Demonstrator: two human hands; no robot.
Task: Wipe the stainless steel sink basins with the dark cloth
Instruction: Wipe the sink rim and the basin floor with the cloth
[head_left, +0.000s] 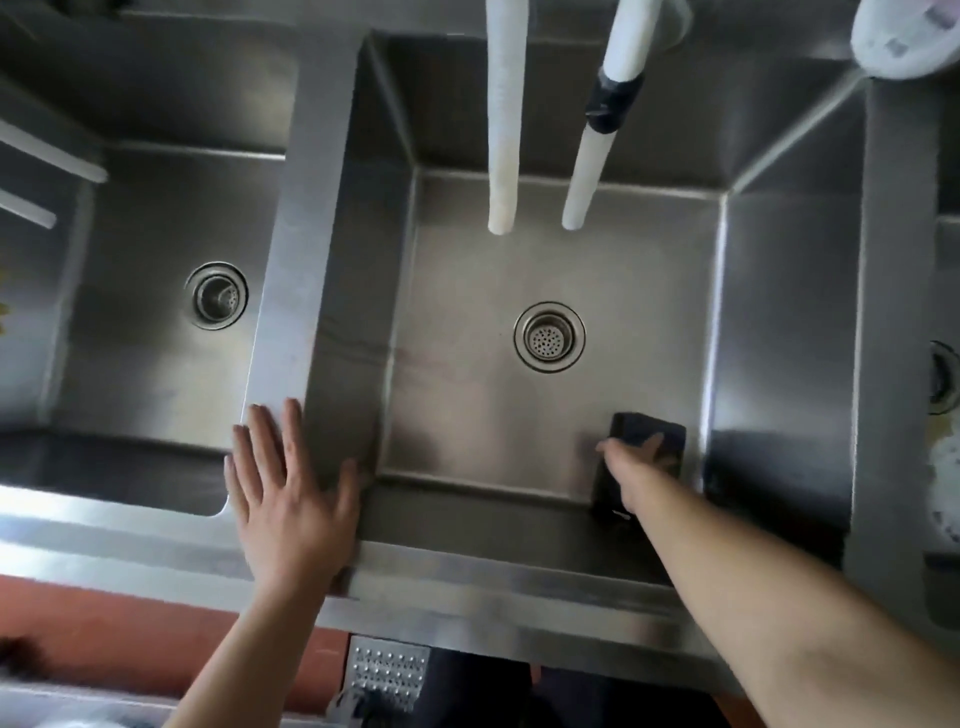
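Note:
The middle stainless steel basin (493, 270) lies below me, its drain (549, 337) at the centre. A dark cloth (660, 436) lies flat on the basin floor in the near right corner. My right hand (631, 460) reaches down into the basin and presses on the cloth with spread fingers. My left hand (288, 493) rests flat, fingers straight, on the steel divider (306, 234) and front rim between the left and middle basins. The left basin (150, 374) holds nothing and has its own drain (216, 296).
Two white hoses (503, 130) (589, 171) hang over the back of the middle basin, one wrapped with dark tape. A third basin (943, 395) shows at the right edge. A perforated metal plate (387, 675) sits below the front rim.

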